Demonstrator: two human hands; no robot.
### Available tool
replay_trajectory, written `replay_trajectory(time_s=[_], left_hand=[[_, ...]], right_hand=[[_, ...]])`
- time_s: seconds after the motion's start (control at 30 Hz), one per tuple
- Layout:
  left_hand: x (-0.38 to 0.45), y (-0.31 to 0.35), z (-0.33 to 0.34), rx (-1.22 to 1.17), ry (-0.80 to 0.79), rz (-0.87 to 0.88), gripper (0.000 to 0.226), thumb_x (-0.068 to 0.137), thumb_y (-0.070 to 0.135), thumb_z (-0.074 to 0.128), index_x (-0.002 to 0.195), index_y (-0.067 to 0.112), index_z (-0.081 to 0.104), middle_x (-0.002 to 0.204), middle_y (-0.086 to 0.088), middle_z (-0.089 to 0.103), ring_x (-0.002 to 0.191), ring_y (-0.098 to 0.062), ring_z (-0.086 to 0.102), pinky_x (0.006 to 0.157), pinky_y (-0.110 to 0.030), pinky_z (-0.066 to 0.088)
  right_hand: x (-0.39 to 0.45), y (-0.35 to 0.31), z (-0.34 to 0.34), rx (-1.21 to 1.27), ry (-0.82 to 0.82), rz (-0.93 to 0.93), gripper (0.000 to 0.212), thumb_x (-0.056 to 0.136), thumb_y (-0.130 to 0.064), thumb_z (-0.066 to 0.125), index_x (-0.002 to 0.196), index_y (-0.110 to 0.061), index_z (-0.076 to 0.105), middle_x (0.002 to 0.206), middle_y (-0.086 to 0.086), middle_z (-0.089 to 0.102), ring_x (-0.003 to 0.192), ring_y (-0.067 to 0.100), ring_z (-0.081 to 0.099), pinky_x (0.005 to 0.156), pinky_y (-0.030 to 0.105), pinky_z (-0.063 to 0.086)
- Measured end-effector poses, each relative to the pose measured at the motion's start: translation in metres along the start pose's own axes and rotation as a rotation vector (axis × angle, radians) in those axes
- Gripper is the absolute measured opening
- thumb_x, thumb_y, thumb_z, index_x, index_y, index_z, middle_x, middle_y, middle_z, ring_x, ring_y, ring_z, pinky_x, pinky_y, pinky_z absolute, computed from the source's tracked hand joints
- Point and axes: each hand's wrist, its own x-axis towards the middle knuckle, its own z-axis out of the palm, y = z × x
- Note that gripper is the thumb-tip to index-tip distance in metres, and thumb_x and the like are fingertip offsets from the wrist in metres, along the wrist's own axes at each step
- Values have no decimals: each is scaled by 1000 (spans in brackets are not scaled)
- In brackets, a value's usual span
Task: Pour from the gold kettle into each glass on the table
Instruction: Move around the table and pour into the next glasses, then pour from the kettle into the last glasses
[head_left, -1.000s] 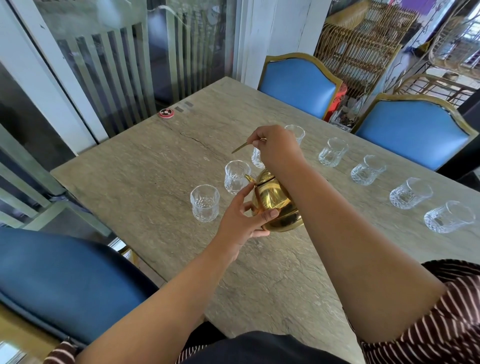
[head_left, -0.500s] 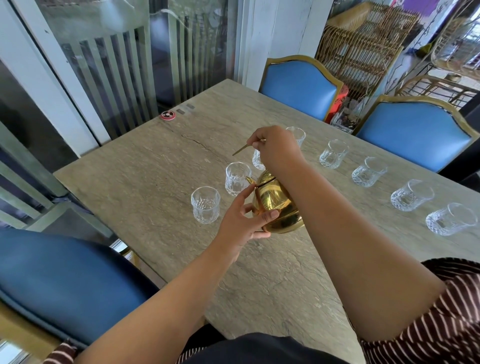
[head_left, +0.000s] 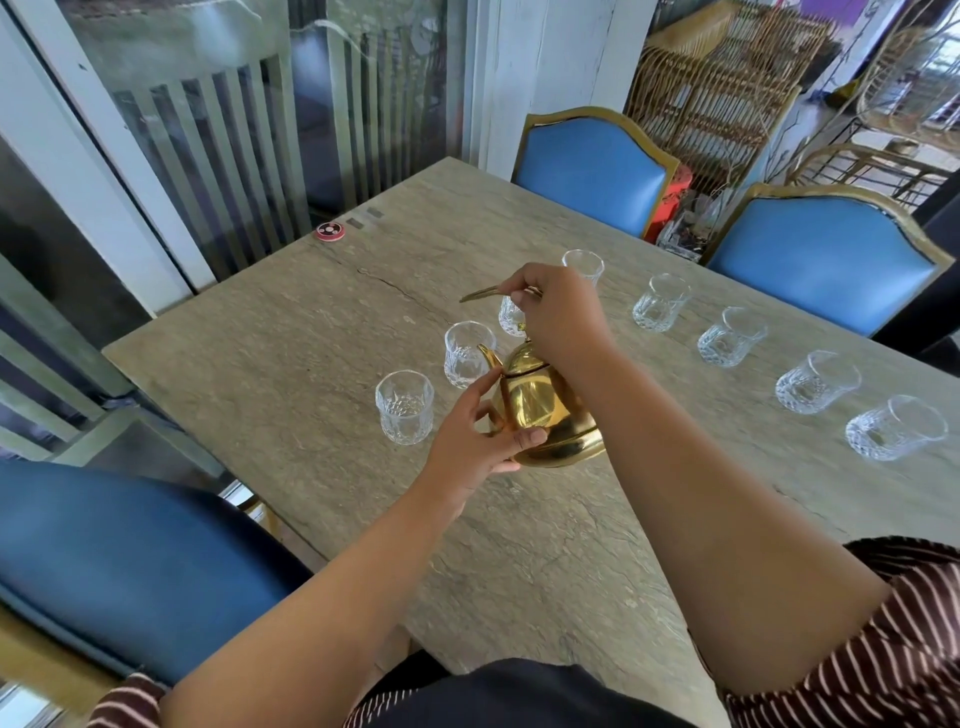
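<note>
A shiny gold kettle (head_left: 540, 410) stands on the stone table (head_left: 291, 374), its spout pointing left toward the glasses. My right hand (head_left: 558, 317) grips the kettle's thin gold handle from above. My left hand (head_left: 475, 436) rests against the kettle's left side, thumb pressed on the belly, fingers by the spout. Several clear cut glasses stand in an arc: the nearest glass (head_left: 404, 414) at the left, a second glass (head_left: 465, 353) just beyond the spout, a third (head_left: 511, 314) partly hidden behind my right hand, and others running to the far right glass (head_left: 893, 427).
Two blue chairs with gold frames (head_left: 589, 169) (head_left: 826, 254) stand along the table's far side, another blue chair (head_left: 119, 566) at my left. A small red round object (head_left: 329, 231) lies near the table's far left edge. Glass panels and wicker furniture are behind.
Hands and kettle have stayed almost still; only the view has shifted slightly.
</note>
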Motion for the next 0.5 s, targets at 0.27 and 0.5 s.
replay_trajectory(time_s=[0.27,0.5], left_hand=[[-2,-10,-3,195,-10,90,92,64,14,93,141,40,48,133,12,60,113,-15,68,91,-37,60],[-21,-11,-8,323,-56,126,109,58,39,94,150,37,35,143,21,46,128,10,46,110,-27,40]], right_hand=[[-33,22,-8,225,91,85,21,97,-9,52,103,-18,71,63,-23,61,41,-3,42,40,9,30],[-60,24,-8,352,89,93,26,86,-4,59,101,-21,70,47,-13,42,39,1,33,49,23,33]])
